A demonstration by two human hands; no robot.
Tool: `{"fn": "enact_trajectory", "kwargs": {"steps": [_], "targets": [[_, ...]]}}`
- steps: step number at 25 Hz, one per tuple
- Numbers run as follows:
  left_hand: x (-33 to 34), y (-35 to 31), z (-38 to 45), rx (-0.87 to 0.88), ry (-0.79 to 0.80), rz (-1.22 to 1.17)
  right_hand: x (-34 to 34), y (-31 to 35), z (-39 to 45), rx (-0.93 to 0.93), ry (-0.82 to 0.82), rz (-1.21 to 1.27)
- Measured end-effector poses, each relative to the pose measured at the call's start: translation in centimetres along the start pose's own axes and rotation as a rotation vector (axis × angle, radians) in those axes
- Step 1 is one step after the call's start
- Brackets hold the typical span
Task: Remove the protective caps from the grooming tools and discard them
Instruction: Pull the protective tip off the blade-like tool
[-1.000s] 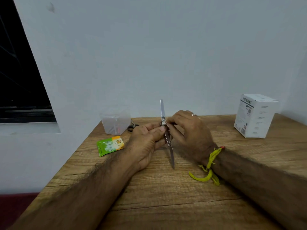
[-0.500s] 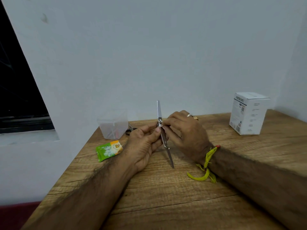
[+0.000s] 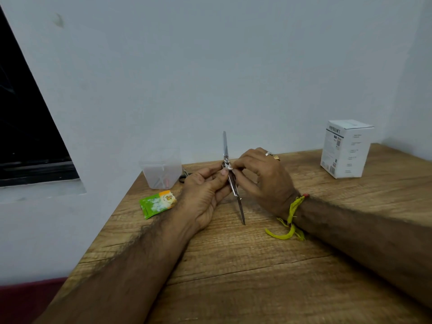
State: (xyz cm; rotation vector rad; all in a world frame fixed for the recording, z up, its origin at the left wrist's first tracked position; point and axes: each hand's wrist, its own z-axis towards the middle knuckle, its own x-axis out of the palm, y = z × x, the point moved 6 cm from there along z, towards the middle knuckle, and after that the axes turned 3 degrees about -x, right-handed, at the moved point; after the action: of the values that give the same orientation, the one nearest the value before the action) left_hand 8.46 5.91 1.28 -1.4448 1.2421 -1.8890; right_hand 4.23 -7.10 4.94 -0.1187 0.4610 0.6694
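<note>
Now both hands, left [image 3: 205, 195] and right [image 3: 261, 181], pinch the metal grooming tool [image 3: 230, 176].

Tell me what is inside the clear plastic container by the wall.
Through the cloudy wall of the clear plastic container a few thin sticks show, one with a reddish part. What they are is too blurred to tell. Just right of it, a dark tool lies partly hidden behind the left hand.

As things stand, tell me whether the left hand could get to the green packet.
Probably yes. The green packet lies on bare table just left of the left hand, nothing between them. But that hand grips the metal tool, so it would have to let go first.
</note>
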Motion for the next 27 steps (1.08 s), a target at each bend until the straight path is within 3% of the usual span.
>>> {"fn": "enact_trajectory", "kwargs": {"steps": [27], "targets": [[-0.80, -0.11, 0.15, 0.038, -0.091, 0.008, 0.52, 0.60, -0.33, -0.024, 0.076, 0.048]]}}
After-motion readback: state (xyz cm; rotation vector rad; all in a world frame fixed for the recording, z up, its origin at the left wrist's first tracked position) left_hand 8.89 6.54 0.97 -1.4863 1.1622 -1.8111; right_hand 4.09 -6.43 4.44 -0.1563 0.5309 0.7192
